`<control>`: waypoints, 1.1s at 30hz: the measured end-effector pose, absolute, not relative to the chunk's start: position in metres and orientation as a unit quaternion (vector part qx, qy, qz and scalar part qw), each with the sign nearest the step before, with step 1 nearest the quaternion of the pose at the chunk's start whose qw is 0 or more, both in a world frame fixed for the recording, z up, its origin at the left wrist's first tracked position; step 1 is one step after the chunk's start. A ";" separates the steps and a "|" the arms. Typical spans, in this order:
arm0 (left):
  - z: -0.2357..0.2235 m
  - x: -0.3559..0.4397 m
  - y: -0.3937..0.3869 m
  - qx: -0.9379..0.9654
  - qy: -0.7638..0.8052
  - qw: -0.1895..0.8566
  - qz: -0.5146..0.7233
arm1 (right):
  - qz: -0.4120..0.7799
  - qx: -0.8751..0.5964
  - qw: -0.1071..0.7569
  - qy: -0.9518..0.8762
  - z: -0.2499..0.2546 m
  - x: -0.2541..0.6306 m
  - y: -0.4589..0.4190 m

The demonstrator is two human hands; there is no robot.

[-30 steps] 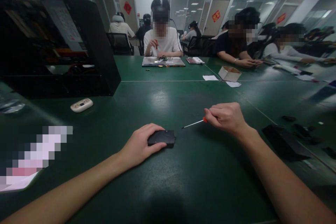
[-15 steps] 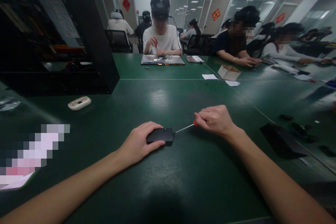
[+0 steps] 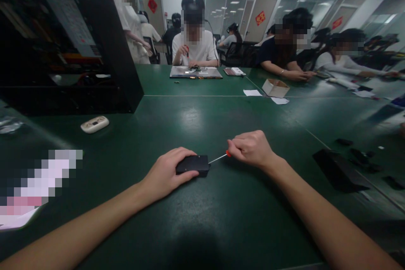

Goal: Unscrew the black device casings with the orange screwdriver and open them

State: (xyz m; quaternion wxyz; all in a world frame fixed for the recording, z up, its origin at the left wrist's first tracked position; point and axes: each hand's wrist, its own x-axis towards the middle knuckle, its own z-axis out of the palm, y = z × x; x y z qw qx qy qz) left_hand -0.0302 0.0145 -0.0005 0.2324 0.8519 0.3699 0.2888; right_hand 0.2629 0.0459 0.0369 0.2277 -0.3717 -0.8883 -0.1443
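A small black box (image 3: 194,164) lies on the green table. My left hand (image 3: 172,168) grips it from the left, with the thumb along its near side and the fingers over its far side. My right hand (image 3: 251,147) is closed in a fist around the handle of a screwdriver (image 3: 219,158). Only a red bit of that handle shows by the thumb; the rest is hidden in the fist. The thin metal shaft points left, and its tip meets the right end of the box.
A large open black computer case (image 3: 126,71) stands at the left. Near it lies a white earbud case (image 3: 95,124). Black parts (image 3: 340,171) lie at the right. Across the table a person (image 3: 194,46) works at a flat panel (image 3: 196,72); a small box (image 3: 275,88) stands nearby.
My right hand has moved a little left and down with the screwdriver, and less of the shaft shows. My left hand and the box stay put. A standing person has appeared behind the computer case.
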 end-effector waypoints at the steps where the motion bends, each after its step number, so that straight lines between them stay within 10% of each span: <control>1: 0.000 -0.030 0.014 0.852 0.370 0.233 0.288 | -0.127 -0.374 0.229 -0.889 0.032 0.259 0.046; 33: 0.000 -0.031 0.015 0.815 0.380 0.308 0.309 | -0.112 -0.465 0.253 -0.841 -0.007 0.215 0.038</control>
